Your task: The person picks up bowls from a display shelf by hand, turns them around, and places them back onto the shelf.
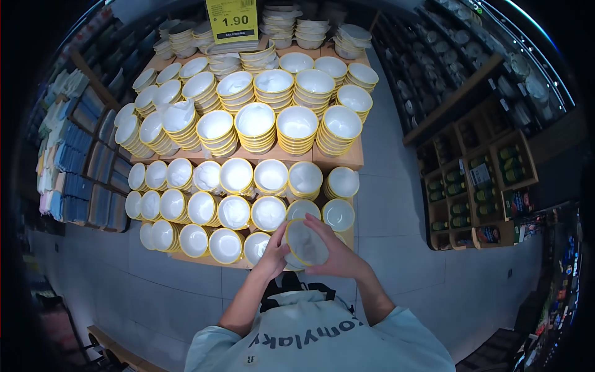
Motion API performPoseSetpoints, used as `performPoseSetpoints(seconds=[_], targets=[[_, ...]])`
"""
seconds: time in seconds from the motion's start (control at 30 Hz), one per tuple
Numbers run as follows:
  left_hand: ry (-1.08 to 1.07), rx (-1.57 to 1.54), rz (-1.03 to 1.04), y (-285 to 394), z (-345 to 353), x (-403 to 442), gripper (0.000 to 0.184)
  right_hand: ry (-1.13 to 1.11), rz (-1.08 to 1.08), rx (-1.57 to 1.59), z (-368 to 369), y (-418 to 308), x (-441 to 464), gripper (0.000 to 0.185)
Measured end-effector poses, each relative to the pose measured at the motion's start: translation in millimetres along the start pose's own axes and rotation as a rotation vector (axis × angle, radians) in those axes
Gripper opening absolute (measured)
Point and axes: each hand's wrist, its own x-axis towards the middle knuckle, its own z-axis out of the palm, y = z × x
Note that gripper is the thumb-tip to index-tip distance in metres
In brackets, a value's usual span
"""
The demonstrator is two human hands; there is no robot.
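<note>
Between my two hands is a white bowl with a yellow rim, tilted, above the front row of stacks. My left hand grips its left side. The fingers of my right hand curve around the right side, thumb low and fingertips at the far rim. Whether it is one bowl or several nested together I cannot tell. Close by on the left stands another yellow-rimmed bowl, and beyond my hands is a bowl stack, partly covered by my right fingers.
Rows of stacked bowls fill a stepped wooden display. A yellow price sign reading 1.90 stands at the back. Folded textiles are shelved on the left. Wooden cubbies with dark jars stand on the right, across the grey tiled floor.
</note>
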Motion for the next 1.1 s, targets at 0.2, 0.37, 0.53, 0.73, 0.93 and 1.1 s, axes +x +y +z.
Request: performPoseSetpoints(seconds=[0.2, 0.37, 0.53, 0.73, 0.93, 1.1], targets=[[0.037, 0.056, -0.043, -24, -1, 17, 0.079, 0.032, 0.105, -0.142, -8, 28, -8, 0.109], [0.244, 0.146, -0.050, -40, -5, 13, 0.052, 0.428, 0.227, -0.405, -16, 90, -12, 0.102], [0.368, 0.160, 0.005, -43, -24, 0, 0.041, 0.691, 0.309, -0.560, -8, 140, -7, 0.097], [0.399, 0.082, -0.010, -38, -32, -11, 0.031, 0.714, 0.323, -0.651, 2, 176, 0, 0.095], [0.410, 0.077, -0.025, -48, -36, -20, 0.029, 0.721, 0.313, -0.647, 2, 191, 1, 0.094], [0.407, 0.096, -0.036, -53, -32, -23, 0.028, 0.719, 0.296, -0.658, 2, 197, 2, 0.093]])
